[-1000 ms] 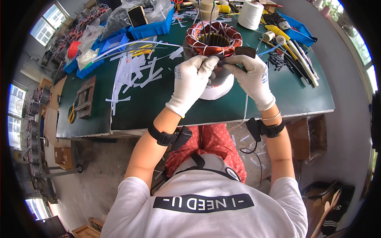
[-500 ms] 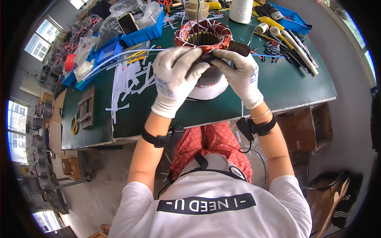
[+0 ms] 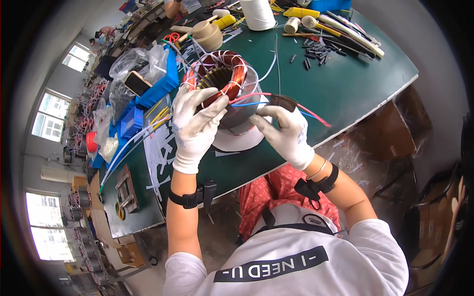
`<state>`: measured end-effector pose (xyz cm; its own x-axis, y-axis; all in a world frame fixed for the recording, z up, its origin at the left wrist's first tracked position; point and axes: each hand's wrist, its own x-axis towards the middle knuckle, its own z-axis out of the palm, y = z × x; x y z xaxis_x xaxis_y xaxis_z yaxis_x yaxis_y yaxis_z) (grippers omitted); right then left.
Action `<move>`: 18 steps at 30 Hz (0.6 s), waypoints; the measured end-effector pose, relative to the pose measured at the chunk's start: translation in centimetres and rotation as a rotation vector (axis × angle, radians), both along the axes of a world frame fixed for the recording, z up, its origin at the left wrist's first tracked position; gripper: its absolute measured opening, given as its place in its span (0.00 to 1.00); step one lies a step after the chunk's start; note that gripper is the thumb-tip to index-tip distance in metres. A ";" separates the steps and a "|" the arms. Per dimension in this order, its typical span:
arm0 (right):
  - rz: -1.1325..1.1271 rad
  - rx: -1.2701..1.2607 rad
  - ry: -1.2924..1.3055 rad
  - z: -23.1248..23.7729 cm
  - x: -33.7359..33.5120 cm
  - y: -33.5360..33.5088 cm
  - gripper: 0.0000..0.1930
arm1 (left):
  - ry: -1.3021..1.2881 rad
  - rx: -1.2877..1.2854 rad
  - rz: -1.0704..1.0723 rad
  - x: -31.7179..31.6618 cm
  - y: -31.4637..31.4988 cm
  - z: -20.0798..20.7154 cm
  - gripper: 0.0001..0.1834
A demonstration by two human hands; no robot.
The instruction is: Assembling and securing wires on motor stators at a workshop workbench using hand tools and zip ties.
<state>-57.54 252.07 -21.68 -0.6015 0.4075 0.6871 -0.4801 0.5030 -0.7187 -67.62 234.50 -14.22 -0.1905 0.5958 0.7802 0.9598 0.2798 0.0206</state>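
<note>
A motor stator (image 3: 242,79) with a copper winding laced in white cord stands in front of me, its bore facing up and a white sheet around its base. My left hand (image 3: 195,130), in a white glove, grips the winding's near left edge, fingertips close to where a pink wire (image 3: 260,93) and a blue wire (image 3: 244,104) come out. To the right, my gloved right hand (image 3: 289,135) has thumb and forefinger pinched together; what is between them is hidden. A dark brown piece (image 3: 283,102) sits at its knuckles, and the two wires pass behind it.
Blue bins (image 3: 160,89) with plastic bags and a phone (image 3: 137,84) line the left. White paper strips (image 3: 159,148) lie beside a wooden frame (image 3: 127,190). A white thread spool (image 3: 257,15), tape rolls (image 3: 207,35), mallets (image 3: 301,23) and black tube pieces (image 3: 316,52) are toward the back.
The view has turned and shifted. My right hand has moved away from the winding to the right. The pink and blue wires now stretch out plainly past it; my left hand stays at the winding.
</note>
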 end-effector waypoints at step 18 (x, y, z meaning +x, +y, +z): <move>0.560 0.041 -0.225 4.0 -10.0 8.6 0.28 | -0.036 -0.087 0.101 0.4 0.2 -0.2 0.17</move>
